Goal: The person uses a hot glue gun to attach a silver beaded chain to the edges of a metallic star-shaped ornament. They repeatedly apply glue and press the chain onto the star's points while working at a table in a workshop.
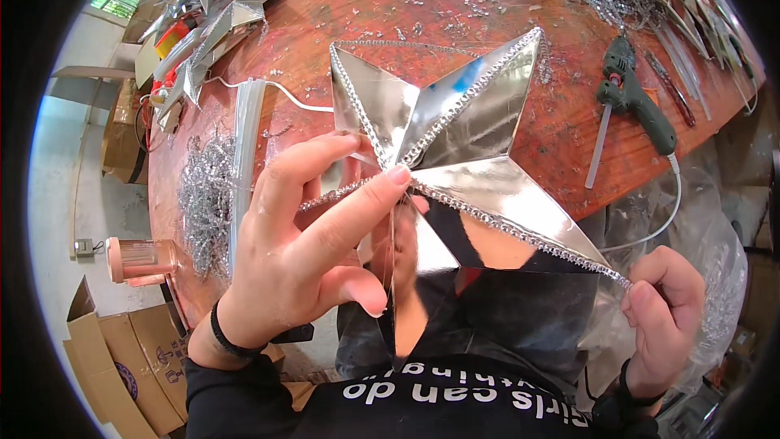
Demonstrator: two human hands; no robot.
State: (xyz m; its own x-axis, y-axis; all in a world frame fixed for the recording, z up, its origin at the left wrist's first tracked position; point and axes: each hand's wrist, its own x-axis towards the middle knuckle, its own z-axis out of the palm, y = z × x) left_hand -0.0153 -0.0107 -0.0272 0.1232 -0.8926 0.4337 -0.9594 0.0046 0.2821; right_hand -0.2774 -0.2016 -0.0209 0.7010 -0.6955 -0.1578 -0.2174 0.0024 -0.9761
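Note:
A shiny silver five-pointed star [471, 126] with raised folds extends over the near table edge. Silver chain-like trim [520, 232] runs along several of its ridges and meets at the centre. My left hand [305, 219] reaches across the star's left side, index fingertip pressing the trim at the centre. Its thumb stands apart below and its other fingers are spread. At the lower right star point, my right hand [666, 309] is closed, pinching the trim's end between thumb and index finger and stretching it along the ridge.
On the right, a dark green glue gun [638, 97] with a glue stick lies on the red table [301, 16]. Clear glue sticks [246, 162] and tangled silver trim [207, 195] lie at left. More silver stars [219, 32] are piled behind. Cardboard boxes [134, 358] stand lower left.

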